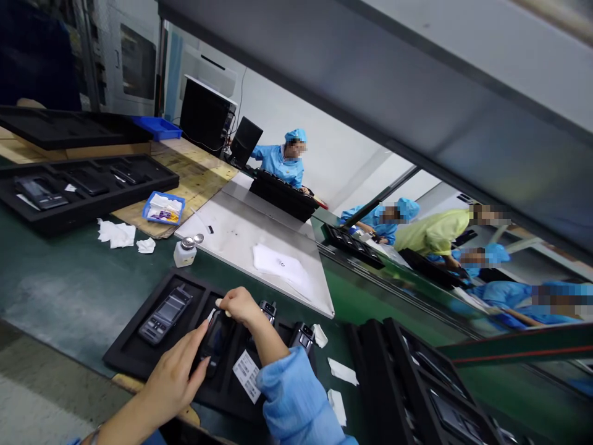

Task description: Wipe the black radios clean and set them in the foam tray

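Note:
My left hand point(175, 373) is closed around the lower left side of a dark handheld phone point(217, 337), its thumb near the phone's bottom end. My right hand point(239, 305) pinches at the phone's top end, where a bit of white shows at the fingertips; what it holds is unclear. The phone lies at a slot of a black foam tray point(132, 349). To its left in the tray sits a keypad phone point(165, 314). Two more phones point(303, 337) lie to the right, partly behind my right arm. A white label sheet point(247, 376) with barcodes rests beside my right sleeve.
A small dispenser bottle point(185, 253), crumpled tissues point(117, 235) and a blue bin point(164, 208) stand beyond the tray. More foam trays are at left point(88, 188) and right point(417, 383). Papers point(280, 264) lie on a white board. Several co-workers sit across the line.

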`<act>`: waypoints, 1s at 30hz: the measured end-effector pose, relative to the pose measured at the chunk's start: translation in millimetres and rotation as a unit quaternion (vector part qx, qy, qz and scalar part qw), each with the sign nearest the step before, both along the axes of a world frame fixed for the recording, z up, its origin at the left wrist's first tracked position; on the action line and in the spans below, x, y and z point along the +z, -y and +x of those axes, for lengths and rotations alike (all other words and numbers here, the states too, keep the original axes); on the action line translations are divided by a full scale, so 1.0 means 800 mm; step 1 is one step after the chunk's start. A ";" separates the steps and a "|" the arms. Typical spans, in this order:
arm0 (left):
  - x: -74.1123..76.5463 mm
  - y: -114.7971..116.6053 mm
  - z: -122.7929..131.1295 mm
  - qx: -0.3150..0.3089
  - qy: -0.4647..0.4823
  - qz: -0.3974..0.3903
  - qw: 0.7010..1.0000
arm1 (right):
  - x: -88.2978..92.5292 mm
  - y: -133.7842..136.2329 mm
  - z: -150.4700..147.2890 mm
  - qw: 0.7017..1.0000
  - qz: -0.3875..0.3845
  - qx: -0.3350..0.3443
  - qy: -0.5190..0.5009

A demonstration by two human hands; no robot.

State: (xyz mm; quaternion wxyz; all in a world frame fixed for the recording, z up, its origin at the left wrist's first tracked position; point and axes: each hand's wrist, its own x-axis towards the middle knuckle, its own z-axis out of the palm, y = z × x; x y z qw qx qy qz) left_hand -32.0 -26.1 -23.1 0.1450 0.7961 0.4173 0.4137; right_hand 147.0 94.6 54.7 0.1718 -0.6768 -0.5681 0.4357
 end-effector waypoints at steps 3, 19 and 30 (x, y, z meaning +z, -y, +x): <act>0.000 0.003 -0.001 -0.001 -0.019 0.011 1.000 | -0.015 -0.001 -0.005 1.000 -0.011 -0.004 -0.009; -0.003 -0.019 0.005 0.007 -0.041 0.044 0.998 | -0.019 0.189 0.149 0.940 0.233 -0.245 -0.048; 0.067 -0.090 0.187 0.005 -0.302 0.034 0.953 | -0.106 0.336 0.213 0.836 0.357 -0.382 0.166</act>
